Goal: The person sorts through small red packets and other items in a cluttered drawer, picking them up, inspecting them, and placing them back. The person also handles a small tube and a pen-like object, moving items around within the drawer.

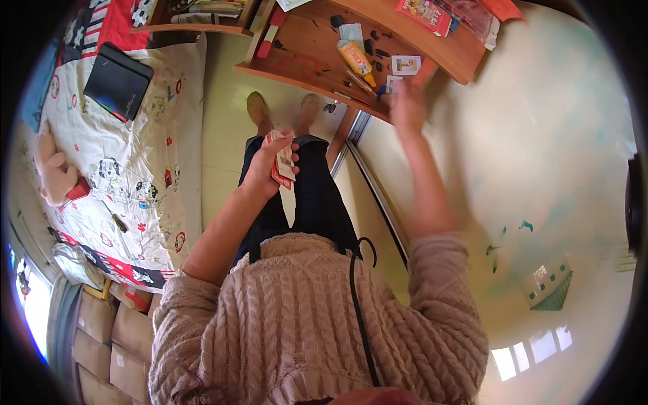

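My left hand [271, 164] is closed around a stack of printed cards [284, 164] above my lap. My right hand [408, 109], blurred, reaches to the right front corner of an open wooden drawer [304, 76]; its fingers are at or beside a small card [394, 84], and whether they grip it cannot be made out. Another card [406, 65] lies just beyond. Inside the drawer are also an orange bottle with a yellow cap [356, 58], pen-like sticks [361, 82], a pale paper piece [352, 34] and several dark fragments [368, 47].
A red printed box [425, 15] rests on the wooden desktop [455, 55] above the drawer. Another open drawer [192, 28] is at the upper left. On the bed [152, 152] at left lie a black flat device [119, 81] and a screwdriver [116, 217]. A wall is close on the right.
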The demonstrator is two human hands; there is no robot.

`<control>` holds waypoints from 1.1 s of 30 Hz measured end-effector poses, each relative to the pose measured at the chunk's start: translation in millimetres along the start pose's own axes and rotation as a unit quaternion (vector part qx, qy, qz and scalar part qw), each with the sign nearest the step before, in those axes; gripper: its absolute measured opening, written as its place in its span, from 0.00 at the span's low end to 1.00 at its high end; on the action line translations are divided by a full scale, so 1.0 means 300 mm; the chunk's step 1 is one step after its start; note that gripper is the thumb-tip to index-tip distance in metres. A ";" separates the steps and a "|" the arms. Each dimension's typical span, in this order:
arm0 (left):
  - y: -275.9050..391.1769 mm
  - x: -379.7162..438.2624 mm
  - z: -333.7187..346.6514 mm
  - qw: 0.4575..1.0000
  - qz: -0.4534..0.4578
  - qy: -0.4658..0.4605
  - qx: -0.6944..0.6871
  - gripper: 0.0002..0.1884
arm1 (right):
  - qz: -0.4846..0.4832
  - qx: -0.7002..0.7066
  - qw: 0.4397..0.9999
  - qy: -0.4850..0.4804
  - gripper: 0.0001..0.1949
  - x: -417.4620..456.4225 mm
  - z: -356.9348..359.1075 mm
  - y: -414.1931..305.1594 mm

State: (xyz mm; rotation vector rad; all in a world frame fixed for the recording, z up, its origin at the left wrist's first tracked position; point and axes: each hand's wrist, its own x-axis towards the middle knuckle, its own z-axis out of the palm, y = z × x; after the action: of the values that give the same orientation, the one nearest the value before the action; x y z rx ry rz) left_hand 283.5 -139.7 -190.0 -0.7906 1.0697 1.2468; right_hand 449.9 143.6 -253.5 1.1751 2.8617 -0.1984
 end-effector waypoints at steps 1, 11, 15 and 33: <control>-0.003 -0.002 0.003 1.000 -0.005 0.003 0.009 0.20 | -0.068 -0.029 0.996 0.041 0.11 0.062 0.028 0.091; -0.057 0.034 0.014 0.999 -0.033 -0.004 0.006 0.22 | -0.116 -0.110 0.969 -0.189 0.11 0.355 0.149 0.255; -0.059 0.052 0.031 1.000 -0.030 0.003 -0.003 0.23 | -0.118 -0.078 0.975 -0.169 0.16 0.335 0.150 0.287; -0.059 0.095 0.020 1.000 -0.013 0.016 -0.015 0.23 | -0.108 -0.086 0.957 -0.254 0.21 0.366 0.109 0.291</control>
State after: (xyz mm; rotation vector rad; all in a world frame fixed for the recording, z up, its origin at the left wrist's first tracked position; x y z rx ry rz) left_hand 301.7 -127.7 -216.1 -0.8461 1.0656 1.2343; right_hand 432.8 277.2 -304.4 0.6584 2.4792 -0.2145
